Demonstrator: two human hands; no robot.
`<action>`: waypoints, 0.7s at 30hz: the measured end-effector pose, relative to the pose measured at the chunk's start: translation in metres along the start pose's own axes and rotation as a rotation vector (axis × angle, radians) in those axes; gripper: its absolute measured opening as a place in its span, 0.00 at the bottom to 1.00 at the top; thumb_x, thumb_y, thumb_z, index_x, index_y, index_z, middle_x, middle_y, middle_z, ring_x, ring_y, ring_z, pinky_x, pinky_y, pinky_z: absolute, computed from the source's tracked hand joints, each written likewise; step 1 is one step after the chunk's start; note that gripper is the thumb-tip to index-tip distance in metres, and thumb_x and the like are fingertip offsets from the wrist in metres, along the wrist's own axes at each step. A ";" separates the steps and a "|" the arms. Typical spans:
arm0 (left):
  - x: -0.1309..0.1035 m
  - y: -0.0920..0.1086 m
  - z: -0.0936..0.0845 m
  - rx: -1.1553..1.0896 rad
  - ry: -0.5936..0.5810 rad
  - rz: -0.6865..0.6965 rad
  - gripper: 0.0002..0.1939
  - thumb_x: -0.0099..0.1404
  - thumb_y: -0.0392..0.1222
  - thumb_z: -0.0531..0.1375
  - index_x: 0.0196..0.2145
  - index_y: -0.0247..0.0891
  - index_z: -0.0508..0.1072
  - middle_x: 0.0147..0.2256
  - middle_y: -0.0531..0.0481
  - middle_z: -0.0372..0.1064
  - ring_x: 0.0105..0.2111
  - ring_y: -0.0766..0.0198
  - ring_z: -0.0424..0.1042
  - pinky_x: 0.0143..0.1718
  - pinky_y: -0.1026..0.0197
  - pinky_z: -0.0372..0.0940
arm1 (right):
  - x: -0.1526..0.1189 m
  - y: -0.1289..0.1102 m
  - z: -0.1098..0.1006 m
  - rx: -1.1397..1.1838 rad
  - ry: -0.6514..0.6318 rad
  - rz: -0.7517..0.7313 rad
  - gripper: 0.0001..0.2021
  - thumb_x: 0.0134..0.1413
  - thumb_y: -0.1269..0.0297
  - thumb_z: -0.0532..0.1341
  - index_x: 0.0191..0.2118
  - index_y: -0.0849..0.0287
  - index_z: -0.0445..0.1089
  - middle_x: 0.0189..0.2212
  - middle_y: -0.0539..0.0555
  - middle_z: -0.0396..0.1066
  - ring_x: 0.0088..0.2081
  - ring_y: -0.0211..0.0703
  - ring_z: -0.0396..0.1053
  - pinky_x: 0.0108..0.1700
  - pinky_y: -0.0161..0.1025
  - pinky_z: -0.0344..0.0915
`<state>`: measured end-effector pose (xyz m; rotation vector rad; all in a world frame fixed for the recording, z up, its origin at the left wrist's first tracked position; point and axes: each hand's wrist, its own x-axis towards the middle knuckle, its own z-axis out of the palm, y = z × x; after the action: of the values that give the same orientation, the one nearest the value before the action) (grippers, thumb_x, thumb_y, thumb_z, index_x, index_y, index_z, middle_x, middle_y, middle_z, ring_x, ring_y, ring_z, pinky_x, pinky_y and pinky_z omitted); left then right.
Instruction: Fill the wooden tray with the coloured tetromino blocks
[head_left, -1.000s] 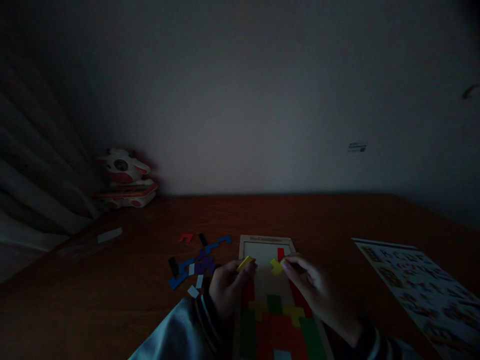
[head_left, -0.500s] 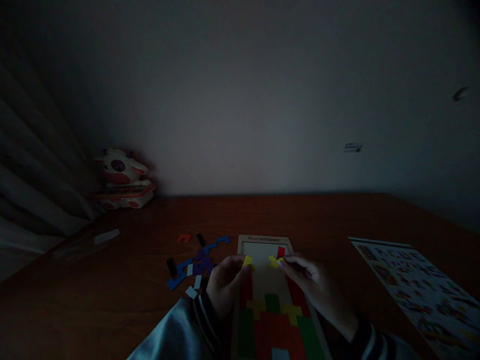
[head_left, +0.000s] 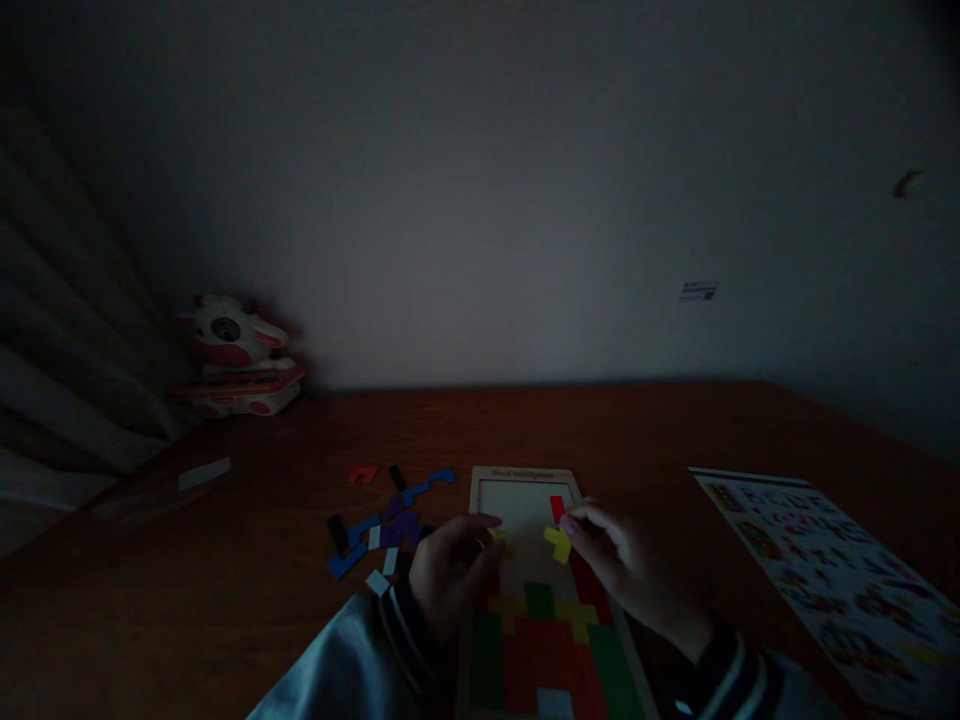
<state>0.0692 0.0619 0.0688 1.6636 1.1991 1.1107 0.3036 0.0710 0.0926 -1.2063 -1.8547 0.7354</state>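
A wooden puzzle tray (head_left: 523,474) lies in front of me, its near part filled with red, green, yellow and white pieces. Over its left side, my left hand (head_left: 454,570) has thumb and forefinger apart, beside a yellow piece (head_left: 500,545) partly hidden by the fingers. On the right, the fingertips of my right hand (head_left: 619,560) touch or sit very near a second yellow piece (head_left: 558,544); whether they pinch it is unclear. A small red piece (head_left: 556,509) lies just above that one, near the tray's right edge.
Loose blue, purple, black, white and orange pieces (head_left: 347,562) are scattered left of the tray. A printed sheet (head_left: 832,580) lies on the right of the table (head_left: 637,430). A cow-shaped toy (head_left: 238,355) stands at the back left, near a curtain.
The fingers of my left hand have parted from the yellow piece, which now sits lower. The right yellow piece has turned and moved slightly nearer to me. The view has shifted slightly.
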 end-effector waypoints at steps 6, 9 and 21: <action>0.001 -0.007 -0.002 0.067 -0.059 -0.030 0.16 0.65 0.50 0.57 0.44 0.37 0.74 0.31 0.46 0.75 0.29 0.62 0.74 0.27 0.66 0.66 | 0.001 0.003 0.001 0.005 -0.050 0.000 0.12 0.61 0.55 0.55 0.34 0.54 0.71 0.33 0.50 0.75 0.36 0.42 0.72 0.38 0.35 0.67; 0.002 -0.008 -0.001 0.166 -0.069 -0.006 0.15 0.64 0.49 0.58 0.43 0.39 0.76 0.32 0.47 0.76 0.30 0.61 0.73 0.29 0.65 0.66 | 0.001 0.002 0.002 0.020 -0.045 0.019 0.11 0.61 0.56 0.56 0.36 0.54 0.72 0.34 0.50 0.75 0.36 0.42 0.73 0.39 0.35 0.67; 0.003 0.001 -0.001 0.265 -0.104 -0.028 0.12 0.64 0.48 0.58 0.36 0.37 0.72 0.23 0.51 0.71 0.20 0.68 0.65 0.19 0.68 0.55 | 0.003 0.012 0.006 0.236 -0.010 0.165 0.11 0.57 0.54 0.59 0.40 0.55 0.68 0.32 0.50 0.74 0.35 0.41 0.73 0.36 0.35 0.70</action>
<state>0.0692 0.0646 0.0710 1.8722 1.3434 0.8649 0.3033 0.0779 0.0806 -1.2116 -1.6364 1.0223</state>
